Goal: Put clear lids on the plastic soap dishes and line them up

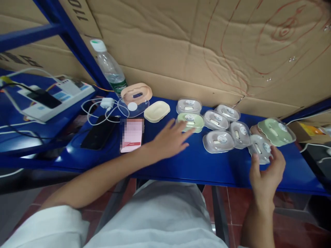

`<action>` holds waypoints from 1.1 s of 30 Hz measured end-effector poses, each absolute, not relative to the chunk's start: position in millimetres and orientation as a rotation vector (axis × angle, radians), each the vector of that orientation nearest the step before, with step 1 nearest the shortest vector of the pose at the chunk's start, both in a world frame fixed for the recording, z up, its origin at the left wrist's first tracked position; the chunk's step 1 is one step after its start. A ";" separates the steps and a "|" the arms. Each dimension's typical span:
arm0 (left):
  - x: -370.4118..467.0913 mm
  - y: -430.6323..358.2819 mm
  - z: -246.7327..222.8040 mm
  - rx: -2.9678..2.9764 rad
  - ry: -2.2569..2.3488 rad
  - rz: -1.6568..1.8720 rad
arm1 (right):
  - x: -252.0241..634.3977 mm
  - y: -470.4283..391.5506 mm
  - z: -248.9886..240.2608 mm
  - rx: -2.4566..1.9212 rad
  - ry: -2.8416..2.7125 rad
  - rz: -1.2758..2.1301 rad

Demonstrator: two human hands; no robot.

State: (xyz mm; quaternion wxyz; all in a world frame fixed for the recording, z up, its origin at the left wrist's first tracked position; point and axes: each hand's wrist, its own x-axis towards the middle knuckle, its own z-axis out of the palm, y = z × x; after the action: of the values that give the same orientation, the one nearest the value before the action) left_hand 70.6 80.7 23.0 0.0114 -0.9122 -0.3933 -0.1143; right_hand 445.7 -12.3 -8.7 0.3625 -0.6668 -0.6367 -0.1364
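Note:
Several clear-lidded boxes stand on the blue shelf. My left hand (172,139), fingers spread, reaches over the front edge of a green box (192,121); whether it touches the box I cannot tell. Behind that is a grey box (188,106). More grey boxes (219,141) sit between my hands. At the right, my right hand (267,170) has thumb and fingers apart at the near edge of a grey box (260,148). Just behind it, a green box (276,131) rests partly over a brownish one.
Left of the boxes lie a cream tray (157,111), a peach tray (138,93), a phone (133,134), a dark device (98,132) and a white cable. A water bottle (110,67) leans by the cardboard wall (160,41). A power strip (59,100) is farther left.

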 end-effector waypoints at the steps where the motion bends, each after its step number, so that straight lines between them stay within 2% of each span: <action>1: 53.2 90.8 23.3 -2.759 -1.382 -0.358 | 431.4 -12.3 -6.0 -1.663 -1.687 -0.333; 7: -38.3 134.3 22.6 -2.307 -1.832 -0.456 | 329.9 -2.6 0.1 -1.013 -2.529 0.029; 10: -66.9 138.1 23.5 -2.045 -2.050 -0.613 | 274.6 22.4 -1.6 -0.791 -2.726 0.057; 14: -88.0 137.0 16.2 -1.953 -2.194 -0.696 | 200.5 81.0 -9.5 -0.838 -2.796 -0.008; 18: -100.1 141.3 10.7 -2.056 -2.134 -0.813 | 152.0 131.7 -18.4 -1.001 -2.731 0.056; 21: -105.5 144.9 16.8 -2.095 -2.100 -0.800 | 144.9 131.7 -21.3 -1.073 -2.736 0.058; 27: -90.7 133.2 35.7 -2.160 -1.901 -0.851 | 184.8 63.0 -18.6 -0.929 -2.812 -0.010; 33: -60.8 148.1 26.8 -2.353 -1.659 -0.723 | 227.6 36.6 -19.3 -0.722 -2.857 0.047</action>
State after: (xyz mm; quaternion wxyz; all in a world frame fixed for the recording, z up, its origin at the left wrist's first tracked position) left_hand -60.8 148.1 26.8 0.0868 -0.7897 -0.5568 -0.2426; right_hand 227.6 36.6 -19.3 0.0971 -0.2438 -0.9648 0.0160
